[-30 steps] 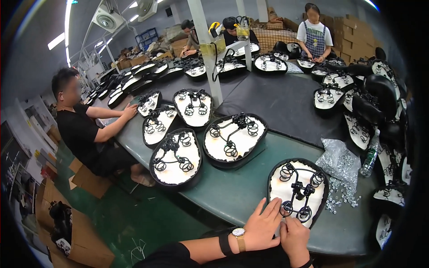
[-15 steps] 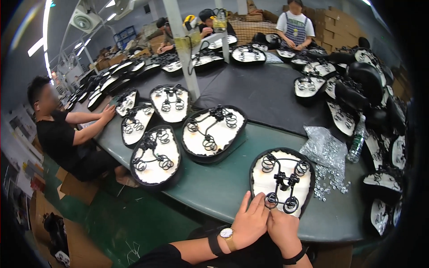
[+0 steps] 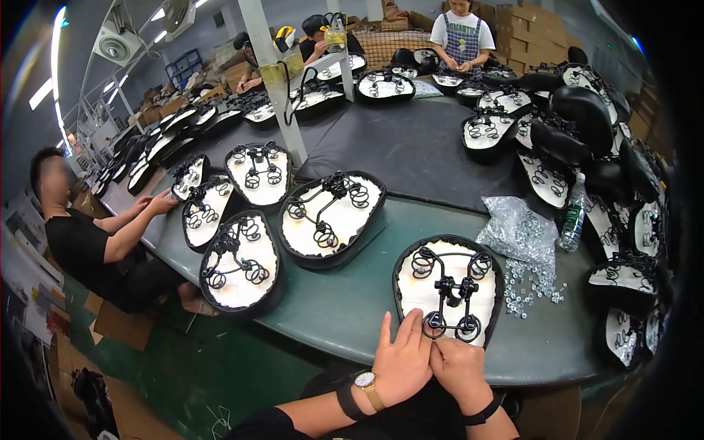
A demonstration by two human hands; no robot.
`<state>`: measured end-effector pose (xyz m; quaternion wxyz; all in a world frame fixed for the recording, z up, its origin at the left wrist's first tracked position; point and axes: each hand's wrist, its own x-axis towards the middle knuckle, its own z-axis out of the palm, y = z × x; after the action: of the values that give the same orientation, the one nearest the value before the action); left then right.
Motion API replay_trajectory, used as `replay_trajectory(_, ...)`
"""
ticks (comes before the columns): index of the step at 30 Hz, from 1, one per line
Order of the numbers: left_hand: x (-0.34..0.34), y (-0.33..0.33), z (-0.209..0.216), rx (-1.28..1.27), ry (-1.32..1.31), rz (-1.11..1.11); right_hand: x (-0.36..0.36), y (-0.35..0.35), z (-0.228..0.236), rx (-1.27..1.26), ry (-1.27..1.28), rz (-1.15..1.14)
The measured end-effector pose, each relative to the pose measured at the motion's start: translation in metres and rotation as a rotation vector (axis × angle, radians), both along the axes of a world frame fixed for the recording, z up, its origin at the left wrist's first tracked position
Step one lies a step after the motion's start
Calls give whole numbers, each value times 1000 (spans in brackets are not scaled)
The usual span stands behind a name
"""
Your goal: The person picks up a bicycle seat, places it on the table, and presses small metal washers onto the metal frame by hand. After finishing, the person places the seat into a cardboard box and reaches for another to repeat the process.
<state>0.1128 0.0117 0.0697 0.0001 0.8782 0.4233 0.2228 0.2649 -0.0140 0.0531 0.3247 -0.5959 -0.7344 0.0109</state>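
Observation:
An upside-down bicycle saddle [image 3: 418,293], white underneath with a black rim, lies before me at the table's near edge. Black coil springs and a wire frame with a central clamp [image 3: 453,291] are fitted to it. My left hand [image 3: 402,361], with a watch on its wrist, reaches over the near rim, fingers stretched out; its thumb is hidden. Beside it, my right hand [image 3: 462,367] is closed, its curled fingers at the near left coil spring [image 3: 434,325]. Whatever those fingers pinch is too small or covered to make out.
Right of the saddle, loose metal nuts [image 3: 519,293] spill from a clear plastic bag [image 3: 513,229]. A green-labelled bottle [image 3: 574,220] stands beside piled saddles [image 3: 623,275]. More upturned saddles [image 3: 334,220] lie to the left. A seated co-worker [image 3: 81,235] works at the left edge; others work beyond.
My head view has shifted slightly, so the scene sits a little further left. Both my hands stay at the same spring. The co-worker at left has raised both hands from the table.

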Motion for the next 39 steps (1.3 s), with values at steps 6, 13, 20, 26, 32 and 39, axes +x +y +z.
replay_trajectory(6, -1, -1, -7, -46, -35, -12, -5, -5, 0, 54, 42, -81)
replay_trajectory(13, -2, -1, -7, 65, 91, 39, -3, 3, 4, -52, -134, -18)
replay_trajectory(20, -5, 0, 3, 49, 82, -3, 0, 3, 5, -1, -87, -19)
replay_trajectory(26, -11, 3, -16, -129, -83, -116, 5, -5, 3, 131, 36, -17)
replay_trajectory(32, -17, 10, -27, -191, -255, -222, 3, -4, 6, 35, 10, 20)
replay_trajectory(39, -17, 9, -30, -176, -226, -199, 2, -6, -1, 27, 28, 0)
